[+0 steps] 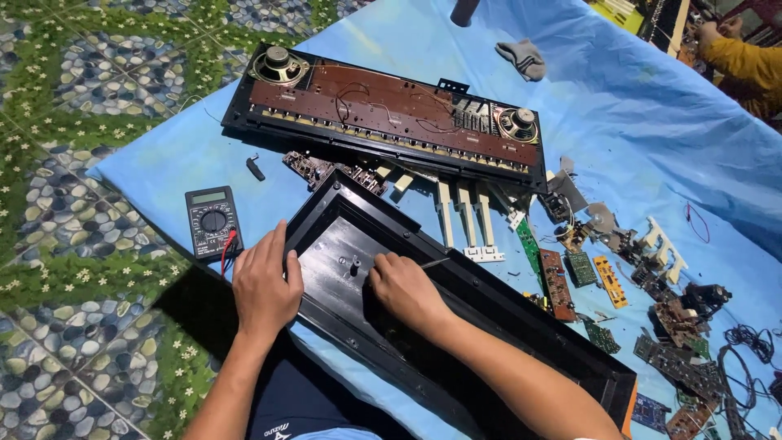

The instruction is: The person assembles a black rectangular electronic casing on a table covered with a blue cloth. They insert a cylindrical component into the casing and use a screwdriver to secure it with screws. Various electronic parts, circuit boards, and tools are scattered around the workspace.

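Bracing the black case (456,301) with flat left hand (265,287), right hand (405,287) gripping screwdriver (434,263) risks slipping off the screw.

The right hand (405,287) closes over the handle of a thin metal tool (433,263), so only the shaft shows, and its tip is too fine to make out. Both forearms run off the bottom edge. The black case (489,305) is cut off at the lower right corner, and the left hand (265,285) covers part of its near rim. A second person (743,61) at the top right shows only a yellow sleeve. The circuit boards (680,358) on the right are too small to tell apart.
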